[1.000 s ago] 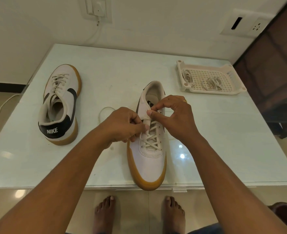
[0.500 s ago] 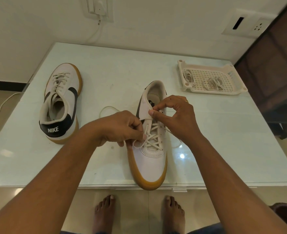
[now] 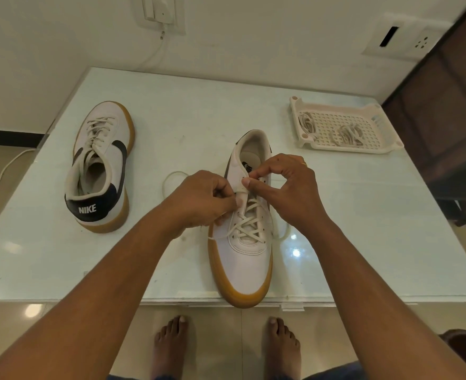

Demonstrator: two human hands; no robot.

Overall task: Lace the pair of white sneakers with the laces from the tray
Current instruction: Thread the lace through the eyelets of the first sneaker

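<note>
A white sneaker with a gum sole (image 3: 244,259) lies at the table's front edge, toe toward me, its lower eyelets crossed by a cream lace (image 3: 249,229). My left hand (image 3: 201,198) pinches that lace at the shoe's left eyelet row. My right hand (image 3: 289,187) pinches the lace between thumb and forefinger at the tongue. Loose lace loops trail off both sides of the shoe. The second sneaker (image 3: 100,165), laced, lies at the left with its heel toward me.
A white perforated tray (image 3: 380,124) at the back right holds two lace bundles (image 3: 347,134). The glass table (image 3: 363,229) ends just past the shoe's toe, above my bare feet. A wall stands behind; a dark chair is at the right.
My left hand rose from the lower eyelets up toward the tongue, closer to my right hand. The right hand stayed pinching near the tongue. The shoe has not shifted.
</note>
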